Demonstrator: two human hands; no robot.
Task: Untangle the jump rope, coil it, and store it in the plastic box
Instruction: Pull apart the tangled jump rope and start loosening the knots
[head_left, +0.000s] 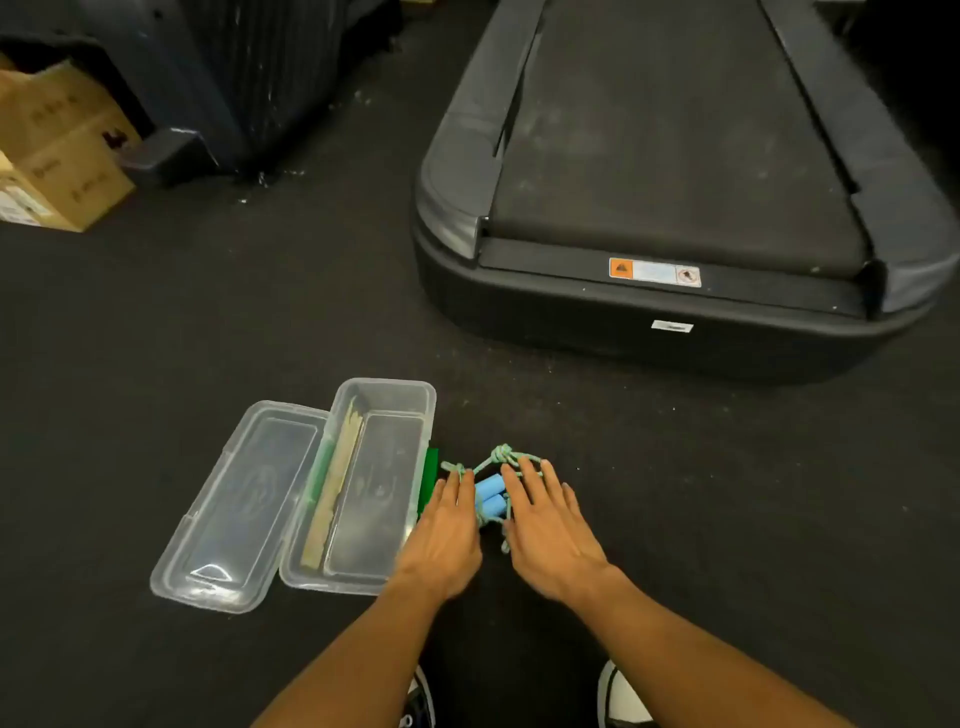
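A black treadmill (675, 182) fills the far right of the dark floor (727, 493). The clear plastic box (363, 493) lies open, its long axis running away from the person, its hinged lid (239, 509) flat on the left. Just right of it sits the jump rope (501, 457), a knotted green cord around two blue cylindrical handles pointing up-right. The left hand (444, 540) and right hand (550, 535) lie palm-down either side, fingers (530, 483) straight, touching the cord without gripping.
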